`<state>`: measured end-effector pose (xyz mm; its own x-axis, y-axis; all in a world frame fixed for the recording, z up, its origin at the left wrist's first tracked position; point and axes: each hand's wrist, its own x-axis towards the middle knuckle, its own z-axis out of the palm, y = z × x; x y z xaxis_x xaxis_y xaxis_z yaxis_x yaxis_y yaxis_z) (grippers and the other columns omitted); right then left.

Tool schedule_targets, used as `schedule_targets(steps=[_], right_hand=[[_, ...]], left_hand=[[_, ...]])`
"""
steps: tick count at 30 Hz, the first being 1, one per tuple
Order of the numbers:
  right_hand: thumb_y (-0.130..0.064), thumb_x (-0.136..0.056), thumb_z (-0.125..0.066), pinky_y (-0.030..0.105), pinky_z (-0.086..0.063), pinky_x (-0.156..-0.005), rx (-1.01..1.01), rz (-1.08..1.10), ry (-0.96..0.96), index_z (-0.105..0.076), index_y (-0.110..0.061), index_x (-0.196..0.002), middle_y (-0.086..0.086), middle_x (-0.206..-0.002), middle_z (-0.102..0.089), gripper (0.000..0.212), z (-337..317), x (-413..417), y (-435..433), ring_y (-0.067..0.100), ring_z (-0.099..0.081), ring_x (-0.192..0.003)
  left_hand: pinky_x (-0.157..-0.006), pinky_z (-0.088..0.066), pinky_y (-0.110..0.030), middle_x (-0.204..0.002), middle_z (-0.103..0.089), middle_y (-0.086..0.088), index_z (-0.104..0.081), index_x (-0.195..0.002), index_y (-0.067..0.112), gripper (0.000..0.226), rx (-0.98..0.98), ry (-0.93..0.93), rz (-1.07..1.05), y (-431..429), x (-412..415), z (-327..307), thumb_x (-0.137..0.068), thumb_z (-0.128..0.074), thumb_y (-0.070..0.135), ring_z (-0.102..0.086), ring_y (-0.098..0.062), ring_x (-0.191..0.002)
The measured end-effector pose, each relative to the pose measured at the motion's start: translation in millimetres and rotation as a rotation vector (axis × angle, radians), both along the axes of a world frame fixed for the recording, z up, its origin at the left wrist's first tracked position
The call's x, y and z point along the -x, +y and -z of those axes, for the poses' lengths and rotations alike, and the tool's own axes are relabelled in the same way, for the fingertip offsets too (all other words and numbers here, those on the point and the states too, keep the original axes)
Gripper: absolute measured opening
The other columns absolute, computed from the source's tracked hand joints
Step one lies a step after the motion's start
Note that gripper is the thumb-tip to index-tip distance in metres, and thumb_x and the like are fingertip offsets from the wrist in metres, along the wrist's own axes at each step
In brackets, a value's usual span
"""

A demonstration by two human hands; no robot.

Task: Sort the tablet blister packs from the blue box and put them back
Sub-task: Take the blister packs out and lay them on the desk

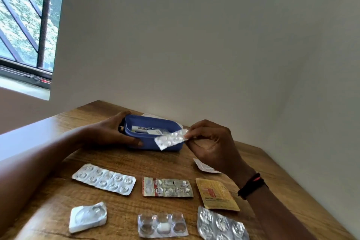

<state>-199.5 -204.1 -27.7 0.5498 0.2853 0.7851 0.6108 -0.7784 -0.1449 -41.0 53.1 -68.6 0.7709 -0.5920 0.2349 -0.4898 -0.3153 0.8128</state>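
The blue box stands open at the far middle of the wooden table, with a tube and papers inside. My left hand grips its left end, thumb on the near wall. My right hand pinches a small silver blister strip by its right end, just above the box's near right corner. Several blister packs lie in rows on the table nearer me: a long silver pack, a red-and-silver pack, a yellow sachet, a clear pack with one white tablet.
A crumpled white pack lies near left, a silver foil pack near right. A white sachet peeks from under my right wrist. A white lid sits behind the box. A wall runs close along the table's far right edge.
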Motion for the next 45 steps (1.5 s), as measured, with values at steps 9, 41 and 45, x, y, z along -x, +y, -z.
schedule_targets(steps=[9,41,45], right_hand=[[-0.025,-0.077,-0.075,0.021,-0.051,-0.068,0.162,0.042,0.570,-0.075,-0.028,-0.103,-0.012,-0.097,-0.072,0.026,11.3,1.9,0.1,0.007,-0.064,-0.085],[-0.036,-0.085,-0.060,0.053,-0.016,-0.115,0.100,0.537,0.438,-0.070,-0.028,-0.109,-0.002,-0.112,-0.068,0.027,13.6,-57.5,11.9,0.018,-0.051,-0.123],[-0.039,-0.091,-0.052,0.054,-0.002,-0.117,0.154,0.575,0.543,-0.055,-0.033,-0.132,0.006,-0.151,-0.040,0.042,15.5,-59.6,11.8,0.019,-0.025,-0.144]], left_hand=[[-0.092,-0.053,-0.032,-0.117,-0.064,0.003,-0.047,-0.126,0.023,0.087,0.030,0.020,-0.009,-1.3,0.3,0.3,-0.052,-0.090,0.037,-0.062,-0.013,-0.106],[-0.107,-0.043,-0.039,-0.145,-0.040,0.003,-0.019,-0.145,0.039,0.117,0.047,-0.127,0.044,-5.6,4.5,1.9,-0.055,-0.092,0.030,-0.041,-0.017,-0.133],[-0.110,-0.041,-0.044,-0.146,-0.039,0.003,-0.018,-0.146,0.038,0.118,0.043,-0.130,0.043,-6.2,5.8,0.9,-0.055,-0.093,0.030,-0.039,-0.017,-0.135]])
